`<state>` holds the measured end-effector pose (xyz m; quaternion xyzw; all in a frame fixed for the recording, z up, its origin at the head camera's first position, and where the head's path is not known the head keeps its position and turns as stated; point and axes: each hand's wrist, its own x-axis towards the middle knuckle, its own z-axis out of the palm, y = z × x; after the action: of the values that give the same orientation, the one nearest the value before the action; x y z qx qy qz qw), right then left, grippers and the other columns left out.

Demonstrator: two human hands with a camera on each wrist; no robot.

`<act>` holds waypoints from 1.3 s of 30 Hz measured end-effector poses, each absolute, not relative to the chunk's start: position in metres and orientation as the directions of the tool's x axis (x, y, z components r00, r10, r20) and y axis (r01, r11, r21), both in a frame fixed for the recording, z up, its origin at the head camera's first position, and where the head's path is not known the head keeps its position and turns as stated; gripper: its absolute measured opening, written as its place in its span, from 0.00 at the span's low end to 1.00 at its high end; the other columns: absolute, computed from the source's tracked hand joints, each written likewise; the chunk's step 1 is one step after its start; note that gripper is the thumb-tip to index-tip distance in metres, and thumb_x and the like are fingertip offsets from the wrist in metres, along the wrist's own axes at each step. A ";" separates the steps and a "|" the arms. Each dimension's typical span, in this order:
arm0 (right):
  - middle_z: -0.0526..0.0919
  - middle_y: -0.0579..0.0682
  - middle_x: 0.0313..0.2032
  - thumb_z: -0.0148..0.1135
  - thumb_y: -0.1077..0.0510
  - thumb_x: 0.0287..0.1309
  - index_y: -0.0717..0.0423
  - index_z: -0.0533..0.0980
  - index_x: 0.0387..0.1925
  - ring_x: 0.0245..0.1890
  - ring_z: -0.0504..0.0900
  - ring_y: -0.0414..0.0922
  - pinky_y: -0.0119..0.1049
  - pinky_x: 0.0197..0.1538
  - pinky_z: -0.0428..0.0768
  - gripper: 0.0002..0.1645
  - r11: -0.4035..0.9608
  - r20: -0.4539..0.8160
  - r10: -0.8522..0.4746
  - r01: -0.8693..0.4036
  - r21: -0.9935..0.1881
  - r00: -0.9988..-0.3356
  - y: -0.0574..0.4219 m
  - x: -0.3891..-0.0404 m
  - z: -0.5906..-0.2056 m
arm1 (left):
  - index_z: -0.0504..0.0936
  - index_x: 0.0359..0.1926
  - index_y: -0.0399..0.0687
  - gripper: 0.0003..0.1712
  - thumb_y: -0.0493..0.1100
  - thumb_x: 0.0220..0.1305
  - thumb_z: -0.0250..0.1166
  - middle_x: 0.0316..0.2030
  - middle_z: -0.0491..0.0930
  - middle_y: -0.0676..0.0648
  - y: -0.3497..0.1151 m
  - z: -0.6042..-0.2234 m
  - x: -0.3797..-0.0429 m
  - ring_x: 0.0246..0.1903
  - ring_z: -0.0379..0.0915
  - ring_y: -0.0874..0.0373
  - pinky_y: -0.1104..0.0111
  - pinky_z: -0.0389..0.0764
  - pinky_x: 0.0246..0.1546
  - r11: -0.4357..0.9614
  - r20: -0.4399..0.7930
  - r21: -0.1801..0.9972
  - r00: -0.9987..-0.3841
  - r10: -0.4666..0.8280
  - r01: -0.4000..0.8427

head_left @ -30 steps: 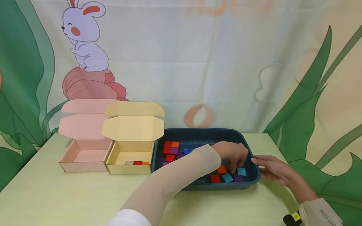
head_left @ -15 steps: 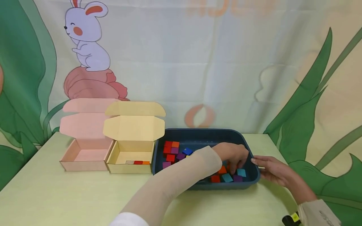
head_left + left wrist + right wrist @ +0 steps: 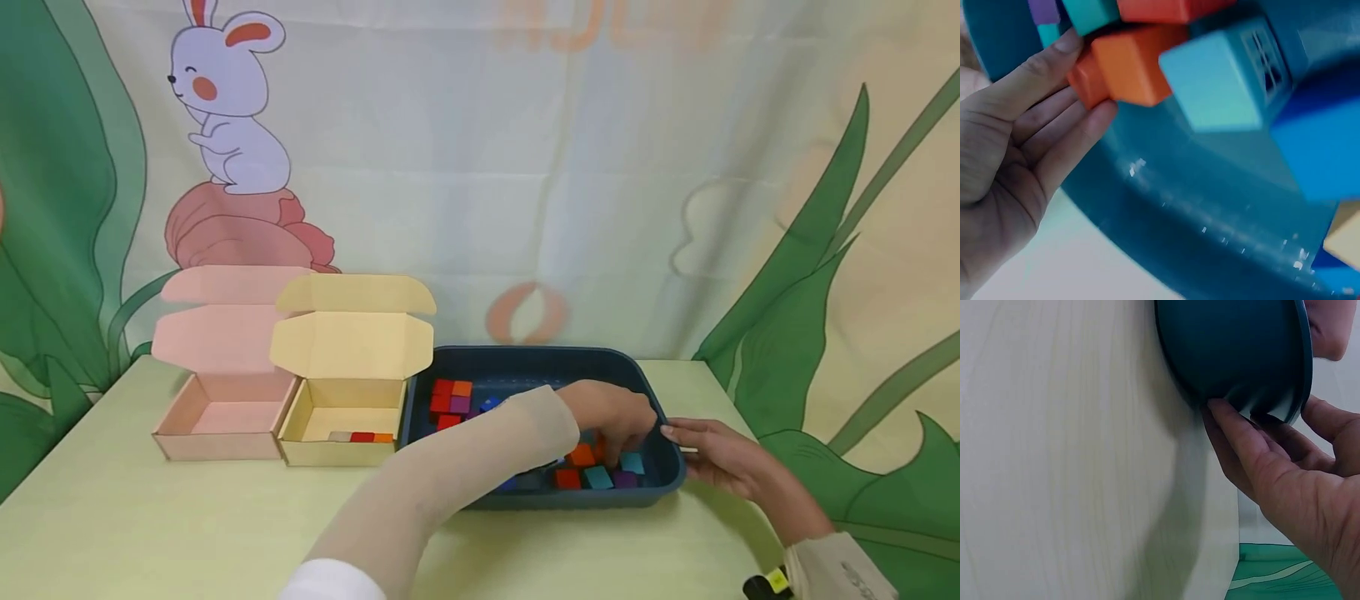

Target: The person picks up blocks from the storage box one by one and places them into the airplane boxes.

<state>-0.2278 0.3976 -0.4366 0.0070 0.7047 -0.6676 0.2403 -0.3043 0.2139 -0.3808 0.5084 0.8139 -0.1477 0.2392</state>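
My left hand point(image 3: 617, 413) reaches down into the dark blue tray point(image 3: 540, 358), near its right end. In the left wrist view, its thumb and fingers pinch an orange cube point(image 3: 1088, 78), which touches another orange cube point(image 3: 1132, 65). A light blue cube point(image 3: 1213, 81) lies beside that pair. At the tray's right end, my right hand point(image 3: 723, 454) grips the wall from outside. The right wrist view has the thumb at the rim and the other fingers against the underside. My left forearm hides the middle of the tray in the head view.
Left of the tray stands an open yellow box point(image 3: 341, 454) with several small blocks point(image 3: 362, 437) along its front. Beside it is an open pink box point(image 3: 217, 446). Red cubes point(image 3: 442, 396) sit at the tray's left end. A printed cloth point(image 3: 420, 167) hangs behind the table.
The head view has shifted slightly. Both hands stay at nearly the same places on and in the tray.
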 end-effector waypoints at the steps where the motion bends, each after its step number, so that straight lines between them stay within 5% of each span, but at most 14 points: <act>1: 0.41 0.74 0.76 0.49 0.50 0.79 0.72 0.36 0.77 0.64 0.74 0.47 0.38 0.60 0.79 0.47 0.111 -0.350 -0.310 0.332 -0.937 -0.884 0.397 -0.228 -0.437 | 0.89 0.39 0.55 0.10 0.50 0.57 0.77 0.35 0.85 0.57 0.212 -0.379 -0.305 0.32 0.82 0.63 0.75 0.81 0.34 0.430 -0.539 -0.010 -0.367 0.758 0.903; 7: 0.43 0.75 0.76 0.50 0.49 0.78 0.73 0.36 0.77 0.59 0.78 0.45 0.39 0.59 0.79 0.48 0.114 -0.365 -0.303 0.346 -0.931 -0.880 0.397 -0.229 -0.437 | 0.91 0.38 0.56 0.10 0.52 0.58 0.77 0.35 0.85 0.58 0.186 -0.355 -0.309 0.33 0.82 0.63 0.75 0.81 0.36 0.370 -0.451 0.040 -0.314 0.836 0.928; 14: 0.48 0.76 0.74 0.51 0.50 0.78 0.74 0.36 0.76 0.55 0.80 0.44 0.39 0.58 0.81 0.49 0.101 -0.353 -0.299 0.339 -0.936 -0.887 0.393 -0.231 -0.441 | 0.89 0.47 0.48 0.14 0.49 0.63 0.73 0.42 0.86 0.54 0.133 -0.323 -0.313 0.40 0.80 0.63 0.77 0.79 0.42 0.264 -0.261 0.061 -0.240 0.935 0.963; 21: 0.53 0.75 0.72 0.51 0.51 0.78 0.75 0.36 0.76 0.53 0.82 0.43 0.38 0.56 0.82 0.48 0.107 -0.357 -0.283 0.340 -0.934 -0.890 0.393 -0.229 -0.443 | 0.89 0.48 0.54 0.13 0.48 0.64 0.73 0.52 0.85 0.52 0.048 -0.293 -0.311 0.56 0.75 0.56 0.63 0.70 0.64 0.384 -0.168 0.015 -0.377 0.911 0.923; 25: 0.50 0.75 0.73 0.51 0.51 0.78 0.75 0.35 0.76 0.54 0.81 0.42 0.37 0.56 0.81 0.49 0.111 -0.353 -0.282 0.335 -0.936 -0.892 0.397 -0.226 -0.441 | 0.90 0.40 0.46 0.08 0.42 0.61 0.75 0.44 0.86 0.47 -0.003 -0.286 -0.323 0.48 0.77 0.52 0.63 0.78 0.54 0.422 -0.151 0.095 -0.406 0.901 0.902; 28: 0.58 0.73 0.70 0.51 0.51 0.78 0.76 0.35 0.76 0.53 0.82 0.41 0.37 0.56 0.81 0.50 0.112 -0.351 -0.288 0.333 -0.936 -0.891 0.401 -0.223 -0.440 | 0.90 0.41 0.42 0.09 0.40 0.60 0.75 0.36 0.88 0.49 -0.036 -0.287 -0.330 0.37 0.81 0.56 0.66 0.83 0.44 0.468 -0.192 0.128 -0.442 0.876 0.874; 31: 0.62 0.70 0.68 0.51 0.50 0.78 0.76 0.34 0.75 0.51 0.82 0.40 0.36 0.55 0.82 0.50 0.116 -0.355 -0.291 0.335 -0.935 -0.888 0.403 -0.221 -0.438 | 0.89 0.43 0.42 0.11 0.39 0.59 0.76 0.35 0.87 0.52 -0.068 -0.295 -0.328 0.35 0.81 0.60 0.69 0.83 0.43 0.523 -0.219 0.143 -0.489 0.844 0.840; 36: 0.54 0.72 0.72 0.51 0.50 0.78 0.74 0.34 0.76 0.52 0.82 0.41 0.35 0.55 0.82 0.50 0.108 -0.375 -0.286 0.360 -0.927 -0.882 0.396 -0.224 -0.434 | 0.88 0.36 0.41 0.06 0.34 0.56 0.76 0.27 0.84 0.54 -0.121 -0.312 -0.325 0.28 0.76 0.65 0.71 0.81 0.35 0.540 -0.223 0.187 -0.500 0.837 0.820; 39: 0.63 0.67 0.67 0.51 0.51 0.78 0.74 0.33 0.76 0.51 0.82 0.41 0.36 0.54 0.82 0.50 0.098 -0.377 -0.295 0.365 -0.926 -0.878 0.392 -0.226 -0.434 | 0.87 0.32 0.41 0.05 0.32 0.55 0.75 0.25 0.82 0.54 -0.145 -0.320 -0.327 0.26 0.73 0.65 0.71 0.79 0.32 0.567 -0.238 0.170 -0.525 0.817 0.806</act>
<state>-0.2261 0.3916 -0.4335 0.0250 0.6992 -0.6710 0.2456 -0.3270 -0.1446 -0.3201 0.4647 0.8730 0.0195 0.1468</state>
